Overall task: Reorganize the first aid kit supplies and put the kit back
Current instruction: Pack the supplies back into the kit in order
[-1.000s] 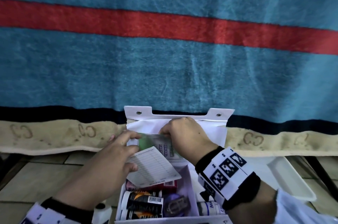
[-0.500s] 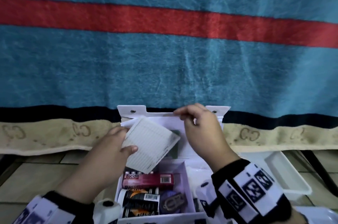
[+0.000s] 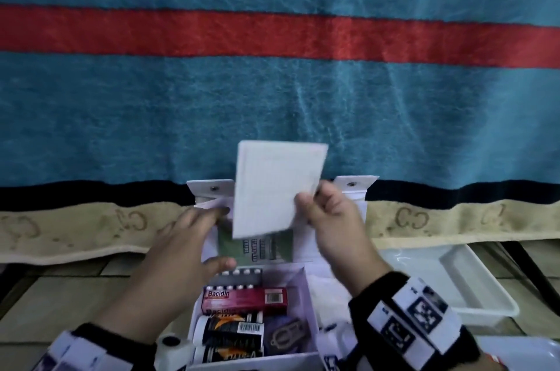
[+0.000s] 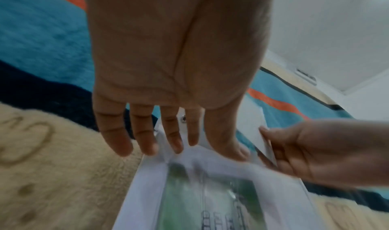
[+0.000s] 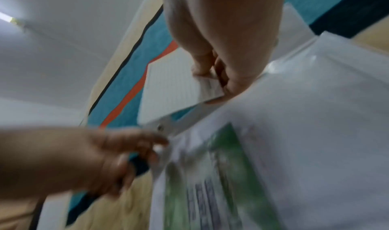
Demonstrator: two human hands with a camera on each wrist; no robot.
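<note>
Head view: right hand (image 3: 330,219) pinches a white card (image 3: 272,189) above the kit's lid (image 3: 357,189); left hand (image 3: 188,237), fingers spread, touches that lid.

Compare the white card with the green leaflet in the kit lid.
The white card is raised above the lid, pinched by the right hand; the green leaflet sits in the lid's clear pocket, held by no hand. The card is white with faint ruled lines; the leaflet is green with dark print. The card shows whole, and it covers the leaflet's top. Both are flat, rectangular paper items.
</note>
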